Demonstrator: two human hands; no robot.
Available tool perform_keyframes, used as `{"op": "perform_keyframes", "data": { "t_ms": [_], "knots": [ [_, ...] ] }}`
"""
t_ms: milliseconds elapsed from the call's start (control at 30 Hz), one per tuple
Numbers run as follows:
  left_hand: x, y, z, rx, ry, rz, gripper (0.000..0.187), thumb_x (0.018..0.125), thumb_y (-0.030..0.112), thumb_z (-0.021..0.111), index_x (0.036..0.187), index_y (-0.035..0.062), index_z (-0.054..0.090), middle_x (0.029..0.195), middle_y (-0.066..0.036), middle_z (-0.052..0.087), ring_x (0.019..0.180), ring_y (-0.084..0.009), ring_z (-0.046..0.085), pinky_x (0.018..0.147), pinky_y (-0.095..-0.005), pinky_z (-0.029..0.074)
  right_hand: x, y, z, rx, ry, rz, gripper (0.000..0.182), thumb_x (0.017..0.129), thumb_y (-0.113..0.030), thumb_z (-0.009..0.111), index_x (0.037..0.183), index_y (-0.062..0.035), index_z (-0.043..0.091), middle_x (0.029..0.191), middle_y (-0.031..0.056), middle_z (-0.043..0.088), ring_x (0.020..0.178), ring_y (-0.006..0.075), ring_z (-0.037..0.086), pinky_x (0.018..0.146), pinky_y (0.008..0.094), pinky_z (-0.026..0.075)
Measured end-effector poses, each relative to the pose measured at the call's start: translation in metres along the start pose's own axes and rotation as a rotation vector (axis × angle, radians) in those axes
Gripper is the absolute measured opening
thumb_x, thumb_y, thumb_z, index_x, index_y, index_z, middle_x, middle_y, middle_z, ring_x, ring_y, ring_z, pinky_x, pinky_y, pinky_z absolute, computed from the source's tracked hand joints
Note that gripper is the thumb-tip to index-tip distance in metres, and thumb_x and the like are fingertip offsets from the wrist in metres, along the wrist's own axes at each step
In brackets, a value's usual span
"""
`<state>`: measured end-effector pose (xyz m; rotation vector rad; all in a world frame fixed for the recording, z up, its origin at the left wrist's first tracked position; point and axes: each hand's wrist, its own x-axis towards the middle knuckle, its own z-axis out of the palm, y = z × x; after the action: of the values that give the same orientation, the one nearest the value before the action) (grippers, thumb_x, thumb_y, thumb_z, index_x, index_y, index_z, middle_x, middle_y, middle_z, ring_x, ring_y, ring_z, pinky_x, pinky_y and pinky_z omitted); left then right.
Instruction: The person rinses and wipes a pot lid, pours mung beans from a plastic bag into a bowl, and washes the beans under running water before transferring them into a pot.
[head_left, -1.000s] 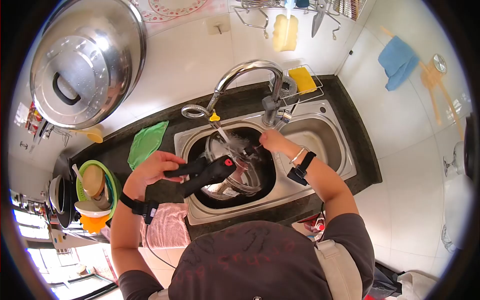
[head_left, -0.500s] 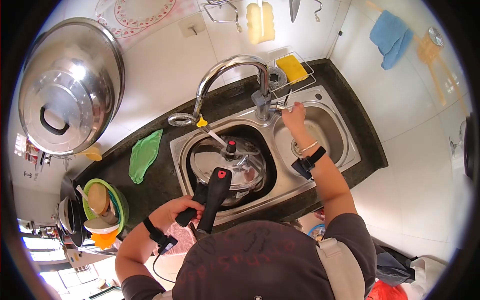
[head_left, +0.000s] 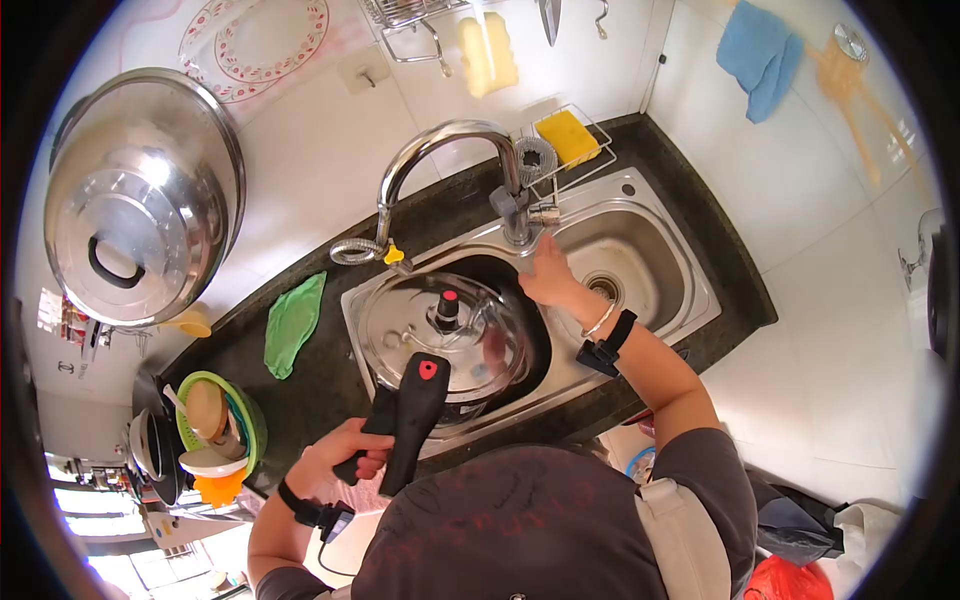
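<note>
A steel pressure cooker point(head_left: 440, 335) with its lid on sits in the left basin of the double sink point(head_left: 660, 240). My left hand point(head_left: 350, 452) grips the cooker's long black handles point(head_left: 405, 420), which stick out over the front counter edge toward me. My right hand point(head_left: 548, 275) rests open near the divider between the basins, just below the tap's base, touching or close to the cooker's rim. The curved chrome tap point(head_left: 440, 150) arches over the left basin; no water stream is visible.
A green cloth point(head_left: 292, 320) lies on the dark counter left of the sink. A green bowl point(head_left: 215, 425) with dishes stands at far left. A yellow sponge point(head_left: 567, 135) and steel scrubber point(head_left: 533, 158) sit in a wire rack behind the tap. A large steel lid point(head_left: 130, 190) hangs on the wall.
My right hand came back from the tap lever to the cooker's right rim. The water stream has stopped. The cooker's handle end stays in my left hand, which shifted slightly lower.
</note>
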<state>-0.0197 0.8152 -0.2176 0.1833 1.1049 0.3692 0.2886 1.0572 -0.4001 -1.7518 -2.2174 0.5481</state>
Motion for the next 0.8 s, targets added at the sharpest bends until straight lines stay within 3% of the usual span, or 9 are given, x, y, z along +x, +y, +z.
{"op": "perform_keyframes", "data": {
  "t_ms": [100,133,167,233,333,467,533,633,800],
  "knots": [
    [-0.039,-0.004,0.017,0.015,0.076,0.039,0.018,0.084,0.005,0.061,0.099,-0.004,0.056,0.056,0.001,0.042,0.041,-0.0052,0.041,0.035,-0.0196,0.029,-0.007,-0.022,-0.004,0.389,-0.215,0.129,0.076,0.085,-0.03,0.054,0.132,0.0195,0.022,0.136,0.0389,0.027,0.132,0.0432,0.027,0.109,0.0364,0.026],
    [-0.05,-0.007,0.022,0.023,0.071,0.053,0.017,0.084,0.004,0.061,0.097,-0.0044,0.056,0.056,0.001,0.042,0.041,-0.0053,0.041,0.035,-0.0198,0.029,-0.005,-0.026,-0.01,0.605,-0.435,0.142,0.067,0.088,-0.036,0.051,0.132,0.0114,0.032,0.139,0.0317,0.031,0.131,0.0402,0.03,0.107,0.0475,0.026],
    [-0.057,-0.01,0.025,0.032,0.064,0.067,0.016,0.084,0.004,0.061,0.096,-0.0049,0.055,0.056,0.001,0.042,0.041,-0.0055,0.041,0.035,-0.02,0.03,-0.008,-0.032,-0.013,0.613,-0.435,0.132,0.067,0.088,-0.036,0.051,0.132,0.0114,0.032,0.139,0.0317,0.031,0.131,0.0402,0.03,0.107,0.0475,0.026],
    [-0.068,-0.022,0.021,0.043,0.074,0.074,0.013,0.083,0.003,0.061,0.094,-0.0036,0.055,0.056,0.0,0.043,0.041,-0.0061,0.042,0.035,-0.0204,0.031,-0.017,-0.048,-0.018,0.919,-0.755,0.372,0.057,0.09,-0.039,0.05,0.129,0.0007,0.042,0.135,0.0205,0.041,0.126,0.0342,0.038,0.097,0.0617,0.029],
    [-0.077,-0.045,0.014,0.038,0.09,0.108,0.011,0.083,0.003,0.062,0.09,-0.0019,0.054,0.056,-0.001,0.042,0.042,-0.0076,0.043,0.035,-0.0213,0.031,-0.02,-0.067,0.016,1.057,-0.89,0.382,0.047,0.091,-0.04,0.05,0.125,-0.0081,0.048,0.13,0.0118,0.046,0.119,0.0299,0.043,0.088,0.0682,0.03],
    [-0.082,-0.067,0.01,-0.002,0.165,0.096,0.012,0.083,0.004,0.063,0.085,-0.0002,0.052,0.056,-0.001,0.042,0.042,-0.0092,0.043,0.035,-0.0227,0.032,-0.046,-0.107,-0.011,1.031,-0.836,0.334,0.042,0.093,-0.033,0.047,0.12,-0.0002,0.049,0.119,0.0165,0.053,0.11,0.0297,0.05,0.086,0.0581,0.039],
    [-0.085,-0.074,0.014,-0.014,0.17,0.118,0.013,0.083,0.005,0.064,0.083,0.0001,0.051,0.055,-0.002,0.042,0.042,-0.0094,0.043,0.035,-0.0232,0.032,-0.05,-0.115,-0.011,1.032,-0.832,0.292,0.035,0.094,-0.03,0.046,0.104,0.0002,0.058,0.104,0.0146,0.061,0.103,0.0275,0.055,0.082,0.0493,0.043],
    [-0.088,-0.075,0.02,0.001,0.196,0.136,0.014,0.083,0.006,0.064,0.083,0.0005,0.051,0.055,-0.002,0.043,0.042,-0.0092,0.043,0.035,-0.0236,0.031,-0.049,-0.113,0.002,1.005,-0.9,0.26,0.029,0.094,-0.038,0.042,0.103,-0.0148,0.058,0.099,0.0073,0.061,0.094,0.0267,0.055,0.074,0.0597,0.041],
    [-0.086,-0.073,0.019,0.079,0.252,0.183,0.013,0.087,0.009,0.06,0.08,0.0018,0.051,0.055,-0.002,0.044,0.042,-0.0096,0.043,0.034,-0.0248,0.033,-0.053,-0.087,0.027,0.879,-0.738,0.161,0.033,0.094,-0.038,0.039,0.098,-0.0134,0.061,0.095,0.0063,0.063,0.093,0.022,0.057,0.08,0.0516,0.044]
  ]
}}
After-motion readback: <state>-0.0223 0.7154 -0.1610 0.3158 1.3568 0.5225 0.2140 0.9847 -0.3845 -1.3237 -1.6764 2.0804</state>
